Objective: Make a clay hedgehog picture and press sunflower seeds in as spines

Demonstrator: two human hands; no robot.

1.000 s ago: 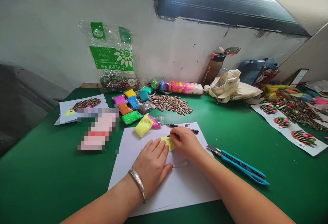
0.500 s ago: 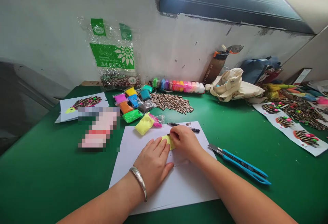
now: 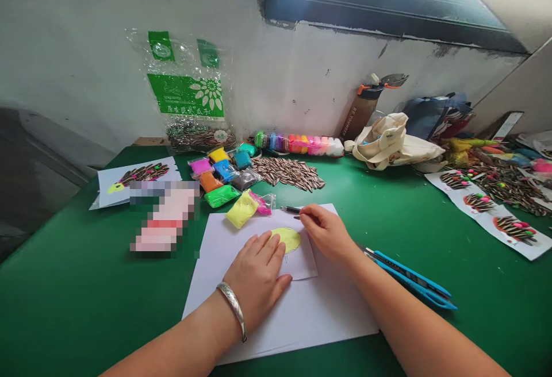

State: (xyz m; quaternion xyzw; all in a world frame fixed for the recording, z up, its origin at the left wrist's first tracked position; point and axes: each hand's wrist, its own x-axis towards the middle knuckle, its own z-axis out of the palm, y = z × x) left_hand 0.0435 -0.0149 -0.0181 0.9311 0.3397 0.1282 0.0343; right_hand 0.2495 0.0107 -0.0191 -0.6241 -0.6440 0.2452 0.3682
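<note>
Two hands rest on layered white paper (image 3: 340,331). The left hand (image 3: 256,270) lies flat, fingers (image 3: 263,245) spread and gripping nothing, just beside a flat yellow clay oval (image 3: 287,239) whose long axis runs sideways. Above the oval, the right hand's (image 3: 328,233) fingers pinch a black pen (image 3: 291,209) pointing left. Further right, a blue utility knife (image 3: 409,281) lies on the green surface (image 3: 86,308).

The left hand (image 3: 255,276) pressed down flat, fingers (image 3: 263,247) spread, while the right hand (image 3: 328,233) curled forward, fingertips (image 3: 305,211) pinched, right forearm (image 3: 401,308) angled inward!
</note>
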